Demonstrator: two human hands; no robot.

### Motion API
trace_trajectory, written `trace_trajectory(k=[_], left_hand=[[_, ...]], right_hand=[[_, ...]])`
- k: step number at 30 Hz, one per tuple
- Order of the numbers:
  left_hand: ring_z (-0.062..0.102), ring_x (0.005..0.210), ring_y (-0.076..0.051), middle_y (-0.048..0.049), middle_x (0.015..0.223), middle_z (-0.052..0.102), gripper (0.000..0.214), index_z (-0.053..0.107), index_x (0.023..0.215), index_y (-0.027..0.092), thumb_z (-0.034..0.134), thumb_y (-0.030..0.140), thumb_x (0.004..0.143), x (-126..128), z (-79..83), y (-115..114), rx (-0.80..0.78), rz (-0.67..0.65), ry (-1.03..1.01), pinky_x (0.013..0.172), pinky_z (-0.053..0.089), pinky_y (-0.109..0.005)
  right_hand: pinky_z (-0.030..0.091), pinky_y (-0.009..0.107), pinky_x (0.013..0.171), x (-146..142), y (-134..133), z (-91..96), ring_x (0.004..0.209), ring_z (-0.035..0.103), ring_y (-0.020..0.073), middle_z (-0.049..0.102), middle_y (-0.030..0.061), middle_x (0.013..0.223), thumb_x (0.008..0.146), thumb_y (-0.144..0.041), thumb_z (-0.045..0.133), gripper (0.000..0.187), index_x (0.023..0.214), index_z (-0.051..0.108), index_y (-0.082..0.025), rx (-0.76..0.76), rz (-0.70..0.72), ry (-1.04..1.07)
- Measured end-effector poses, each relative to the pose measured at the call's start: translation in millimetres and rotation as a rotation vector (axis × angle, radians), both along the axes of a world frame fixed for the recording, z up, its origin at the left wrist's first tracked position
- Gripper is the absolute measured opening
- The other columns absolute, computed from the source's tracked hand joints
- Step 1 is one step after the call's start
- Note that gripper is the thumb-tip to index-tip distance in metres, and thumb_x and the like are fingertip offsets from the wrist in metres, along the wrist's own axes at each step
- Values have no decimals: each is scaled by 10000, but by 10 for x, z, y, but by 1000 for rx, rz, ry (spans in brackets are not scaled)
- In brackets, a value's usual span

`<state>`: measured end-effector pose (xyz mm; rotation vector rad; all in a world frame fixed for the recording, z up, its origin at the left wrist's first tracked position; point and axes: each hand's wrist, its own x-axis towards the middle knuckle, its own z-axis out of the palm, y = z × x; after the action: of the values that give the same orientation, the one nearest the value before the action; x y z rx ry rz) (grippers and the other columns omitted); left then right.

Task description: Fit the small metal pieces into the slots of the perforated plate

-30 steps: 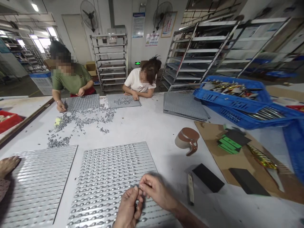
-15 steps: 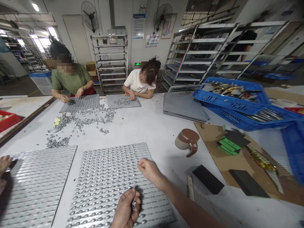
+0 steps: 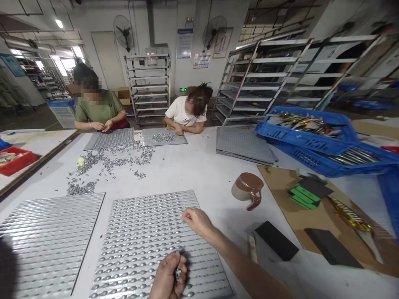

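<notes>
In front of me lies a grey board (image 3: 143,232) with rows of small silver oval pieces, dense on its left side. My left hand (image 3: 168,276) is curled over the lower part of the board, closed around a few silver oval pieces (image 3: 178,273) that glint between the fingers. Higher up, my right hand (image 3: 198,220) pinches thumb and fingertips together at a row near the board's right edge. Whatever is between those fingertips is too small or hidden to make out. Further left, a second board (image 3: 56,232) bears similar rows.
Loose silver pieces (image 3: 82,187) are heaped beyond the boards. Two co-workers sit across the table with their own boards (image 3: 114,139). To my right are a brown mug (image 3: 251,182), a knife-like tool (image 3: 252,247), black blocks (image 3: 276,241), stacked boards (image 3: 243,143) and blue crates (image 3: 305,137).
The view has shifted slightly. The hand at the far left board has left the picture. Across the table, the co-worker in green has brought both hands together. My hands keep nearly the same pose.
</notes>
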<state>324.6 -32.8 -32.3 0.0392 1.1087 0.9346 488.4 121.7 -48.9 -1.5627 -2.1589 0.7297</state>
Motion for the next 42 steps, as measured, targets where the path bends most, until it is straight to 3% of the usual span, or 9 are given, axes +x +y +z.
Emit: trace_trajectory(k=[4, 10, 16, 24, 28, 37, 42], left_hand=[[455, 406, -21, 7, 589, 638, 300, 709, 778, 118, 903, 346, 808, -14, -80, 12, 0, 42, -5, 383, 270, -92], [482, 422, -25, 4, 586, 646, 328, 713, 775, 111, 939, 350, 769, -17, -47, 36, 1, 10, -37, 391, 293, -87], [467, 424, -22, 4, 600, 655, 350, 717, 789, 114, 955, 368, 747, -49, -62, 22, -4, 10, -44, 392, 288, -92], [451, 399, -25, 6, 586, 645, 320, 709, 787, 112, 914, 357, 799, -7, -43, 39, -13, -2, -9, 371, 241, -104], [471, 413, -31, 3, 595, 647, 258, 703, 791, 116, 851, 313, 868, -6, 4, 53, -56, 14, 19, 389, 288, -102], [460, 428, -33, -22, 589, 665, 243, 742, 723, 133, 828, 289, 889, -11, -57, 41, -50, -12, -15, 412, 252, -108], [482, 480, -38, -13, 616, 685, 225, 767, 748, 147, 789, 280, 927, -17, -27, 21, -15, -19, -33, 460, 308, -113]], right_hand=[[474, 273, 843, -25, 28, -2, 911, 711, 212, 788, 45, 912, 919, -200, 669, 123, 845, 764, -224, -21, 11, -29], [468, 266, 815, -43, 99, 0, 893, 719, 215, 801, 53, 884, 873, -148, 685, 125, 808, 772, -210, -44, 36, -33], [453, 238, 691, 22, 180, -43, 768, 714, 179, 798, 19, 820, 893, -189, 670, 114, 838, 767, -213, -60, 11, 15], [441, 246, 707, 13, 215, -61, 779, 707, 183, 802, 22, 828, 878, -188, 670, 126, 793, 757, -223, -28, -7, 38], [434, 238, 668, 15, 211, -72, 737, 704, 176, 797, 4, 790, 871, -214, 680, 124, 780, 760, -235, -40, -14, 54], [452, 246, 757, 52, 192, -89, 839, 705, 186, 794, 21, 874, 903, -236, 663, 130, 810, 754, -238, -1, 21, 57], [459, 256, 798, 33, 186, -109, 881, 706, 194, 798, 36, 906, 915, -250, 667, 131, 824, 759, -234, 5, 13, 50]])
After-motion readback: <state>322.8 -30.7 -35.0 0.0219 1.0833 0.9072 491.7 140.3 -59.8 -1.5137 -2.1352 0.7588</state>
